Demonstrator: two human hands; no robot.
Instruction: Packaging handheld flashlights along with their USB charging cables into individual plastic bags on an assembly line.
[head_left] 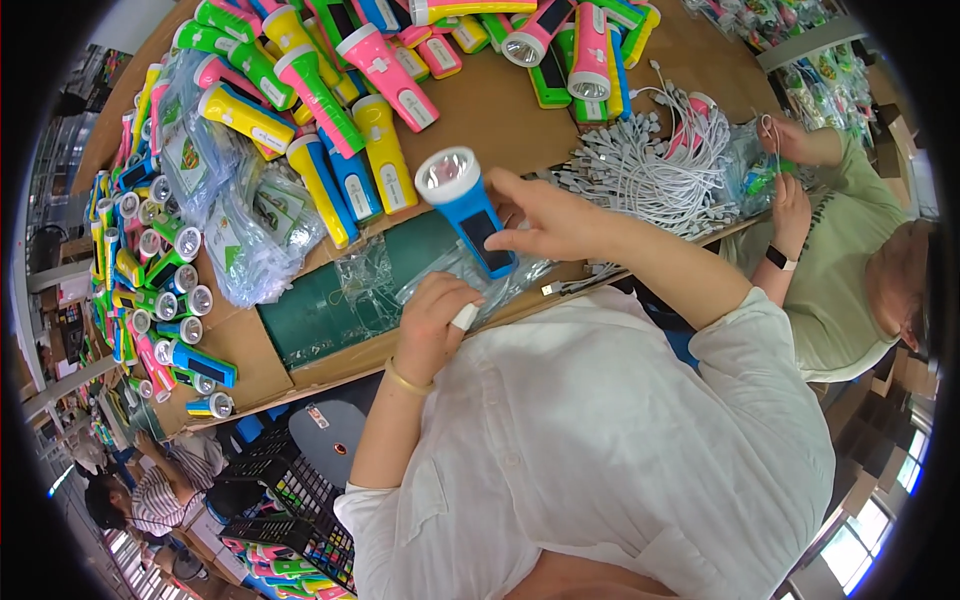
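My right hand (548,215) grips a blue flashlight (478,232) by its body, thumb lying on the dark panel. The flashlight is tilted, its white head with a round lens pointing up and away from me. Close to its lower end, my left hand (436,318) is closed on a clear plastic bag (510,287) at the table's near edge. A white wrap covers one finger of this hand, and a yellow bangle is on the wrist. The left fingertips are partly hidden.
Colourful flashlights (385,150) pile up at the far side and left. A stack of clear bags with printed cards (262,235) lies left of a green mat (300,318). White cables (660,165) are heaped right, beside a co-worker's hands (792,205). A black crate (300,480) stands below.
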